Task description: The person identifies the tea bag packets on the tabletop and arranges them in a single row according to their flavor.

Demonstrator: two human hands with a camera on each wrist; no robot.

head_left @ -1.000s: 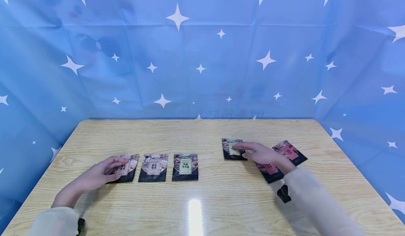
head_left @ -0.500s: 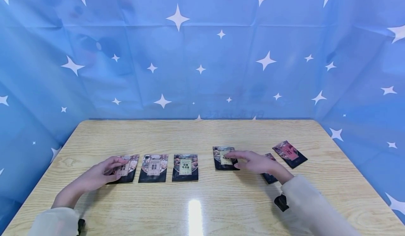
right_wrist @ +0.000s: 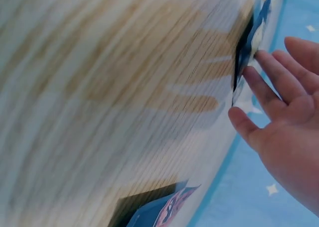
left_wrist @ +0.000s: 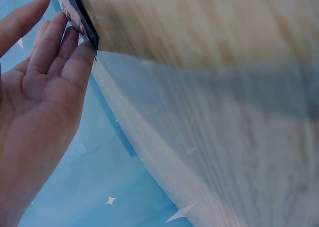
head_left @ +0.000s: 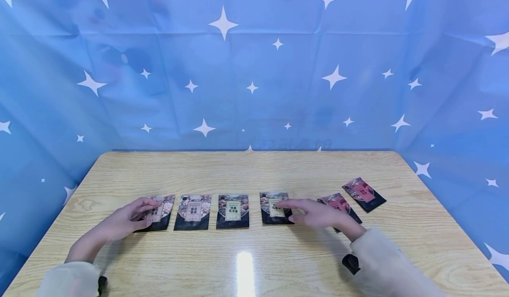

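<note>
My left hand (head_left: 119,219) rests its fingers on a pink-labelled floral tea sachet (head_left: 166,208) at the left end of a row. In the left wrist view that hand (left_wrist: 45,87) has its fingertips at the sachet's edge (left_wrist: 82,20). Further along lie a second pink-labelled sachet (head_left: 192,221) and a green-labelled one (head_left: 232,222). With extended fingers, my right hand (head_left: 318,214) touches another green-labelled sachet (head_left: 271,218), partly covering it. The right wrist view shows this hand (right_wrist: 289,107) with fingertips against the sachet (right_wrist: 244,50).
Two red-labelled sachets lie askew on the right: one (head_left: 337,201) partly behind my right wrist, the other (head_left: 363,193) farther back. The wooden table (head_left: 191,266) has a bright reflection near its front. Behind it hangs a blue star-patterned cloth (head_left: 254,111).
My right hand has slid the green-labelled sachet left and toward me, level with the row. The nearer red-labelled sachet shows differently behind the wrist. My left hand has stayed still.
</note>
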